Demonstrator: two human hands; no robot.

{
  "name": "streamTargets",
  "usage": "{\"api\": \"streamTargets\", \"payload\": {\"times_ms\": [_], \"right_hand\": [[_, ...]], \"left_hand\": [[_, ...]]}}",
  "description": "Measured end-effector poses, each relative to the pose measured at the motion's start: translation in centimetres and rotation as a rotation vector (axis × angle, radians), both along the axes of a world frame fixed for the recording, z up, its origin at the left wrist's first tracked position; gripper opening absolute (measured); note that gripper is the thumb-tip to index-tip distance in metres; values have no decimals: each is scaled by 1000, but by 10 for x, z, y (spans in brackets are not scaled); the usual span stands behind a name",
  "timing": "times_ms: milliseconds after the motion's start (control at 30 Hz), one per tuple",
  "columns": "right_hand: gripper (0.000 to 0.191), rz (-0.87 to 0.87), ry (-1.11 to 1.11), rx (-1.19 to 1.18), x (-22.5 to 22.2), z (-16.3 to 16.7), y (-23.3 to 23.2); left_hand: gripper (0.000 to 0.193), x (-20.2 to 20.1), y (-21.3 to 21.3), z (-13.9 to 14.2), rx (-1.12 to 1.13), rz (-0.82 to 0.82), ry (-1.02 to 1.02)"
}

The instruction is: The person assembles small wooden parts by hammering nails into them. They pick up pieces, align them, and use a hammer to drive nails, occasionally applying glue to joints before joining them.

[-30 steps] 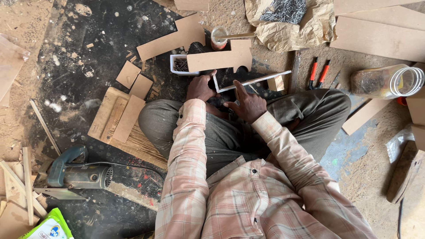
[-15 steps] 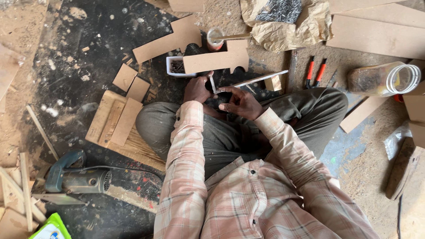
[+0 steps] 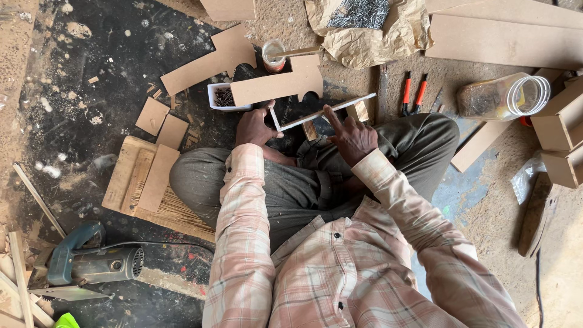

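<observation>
I sit cross-legged on the workshop floor in a plaid shirt. My left hand (image 3: 255,127) grips the near end of a thin white-edged strip (image 3: 331,110), where a short piece meets it at a corner. My right hand (image 3: 349,136) rests against the strip's middle, index finger stretched along its edge. The strip runs up and to the right, over my knees. Just beyond my hands lies a notched brown board piece (image 3: 276,85) and a small white tray of nails (image 3: 221,97).
A jar with a stick (image 3: 273,56) stands behind the board. Paper holding nails (image 3: 364,18) lies at the top; red-handled pliers (image 3: 413,94) and a clear plastic jar (image 3: 504,96) lie right. A circular saw (image 3: 91,264) sits lower left, with board offcuts (image 3: 149,176) nearby.
The view has shifted slightly. My hands lifted the strip clear of my lap and turned it; my right index finger now lies along it.
</observation>
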State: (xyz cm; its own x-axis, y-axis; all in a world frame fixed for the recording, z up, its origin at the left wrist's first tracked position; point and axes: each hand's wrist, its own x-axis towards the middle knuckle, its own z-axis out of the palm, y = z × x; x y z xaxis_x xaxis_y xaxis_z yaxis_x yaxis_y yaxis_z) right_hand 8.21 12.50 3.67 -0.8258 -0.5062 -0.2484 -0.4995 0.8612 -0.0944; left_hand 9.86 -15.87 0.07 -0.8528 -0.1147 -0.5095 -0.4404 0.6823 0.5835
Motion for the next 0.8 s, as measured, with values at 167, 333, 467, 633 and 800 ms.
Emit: {"api": "streamTargets", "payload": {"times_ms": [167,333,467,633,800], "right_hand": [[112,24,105,72,-16,-3,-5],[128,-133,-93,-24,-4,7,-4],[125,-171,-195,-35,16,0,-17],[125,-44,-43,-103,31,-9,-20],[118,-199,-124,110,16,-8,9]], "left_hand": [[101,-1,1,0,-3,-12,10],[100,-2,0,-1,-14,0,-26],[98,-1,1,-2,1,-2,2],[99,-3,1,-3,-16,-19,-12],[101,-1,1,-5,-10,-10,-1]]}}
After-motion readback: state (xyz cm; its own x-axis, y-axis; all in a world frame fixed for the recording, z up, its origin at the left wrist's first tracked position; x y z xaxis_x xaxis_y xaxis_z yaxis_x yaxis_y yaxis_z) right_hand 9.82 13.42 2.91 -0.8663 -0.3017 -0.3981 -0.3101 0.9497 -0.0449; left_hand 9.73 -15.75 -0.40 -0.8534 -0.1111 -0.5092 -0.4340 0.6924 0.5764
